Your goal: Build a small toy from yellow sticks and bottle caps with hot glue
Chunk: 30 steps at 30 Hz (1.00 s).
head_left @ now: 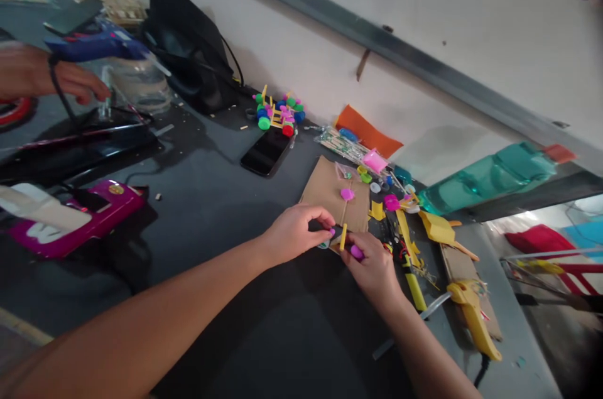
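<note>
My left hand pinches a small purple piece between thumb and fingertips. Close beside it, my right hand is closed around a small assembly with a short yellow strip standing up and a rounded purple piece at the fingers; the rest of it is hidden. Both hands are at the near edge of a brown cardboard sheet. On that sheet lies a pink disc with a thin stick.
A phone and a colourful small model lie further back. To the right are a yellow glue gun, a yellow-handled cutter and a teal bottle. Another person's hand works at left near a blue glue gun.
</note>
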Available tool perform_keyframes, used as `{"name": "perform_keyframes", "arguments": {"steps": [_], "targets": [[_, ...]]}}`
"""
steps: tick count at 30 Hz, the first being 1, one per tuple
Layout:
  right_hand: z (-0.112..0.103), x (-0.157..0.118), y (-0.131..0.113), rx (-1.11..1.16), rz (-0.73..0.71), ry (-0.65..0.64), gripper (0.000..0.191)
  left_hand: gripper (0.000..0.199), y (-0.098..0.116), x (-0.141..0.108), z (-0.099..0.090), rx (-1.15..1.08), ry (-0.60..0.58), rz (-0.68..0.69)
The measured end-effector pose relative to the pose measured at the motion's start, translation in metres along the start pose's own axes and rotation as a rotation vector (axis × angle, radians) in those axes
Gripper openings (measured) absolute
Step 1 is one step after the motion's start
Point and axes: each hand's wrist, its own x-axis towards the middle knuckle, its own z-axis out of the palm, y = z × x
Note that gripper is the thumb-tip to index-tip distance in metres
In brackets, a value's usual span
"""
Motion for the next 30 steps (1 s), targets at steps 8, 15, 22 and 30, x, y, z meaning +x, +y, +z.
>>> {"name": "perform_keyframes", "arguments": {"steps": [8, 15, 22, 30], "targets": [[0.0013, -0.0011, 0.0022, -0.016, -0.003, 0.0, 0.01, 0.008, 0.0, -0.0012, 0.0033, -0.019, 0.019, -0.01], [0.0015, -0.0013, 0.0025, -0.012, 0.007, -0.003, 0.01, 0.011, 0.0015, -0.0023, 0.0072, -0.028, 0.013, -0.044], [0.0013, -0.0013, 0.0018, -0.007, 0.008, -0.004, 0.011, 0.01, 0.0017, -0.0028, 0.0082, -0.026, 0.013, -0.048], [0.0019, -0.0005, 0.0024, -0.013, -0.011, 0.006, 0.01, 0.011, 0.0027, -0.0029, 0.0089, -0.027, 0.01, -0.06]]}}
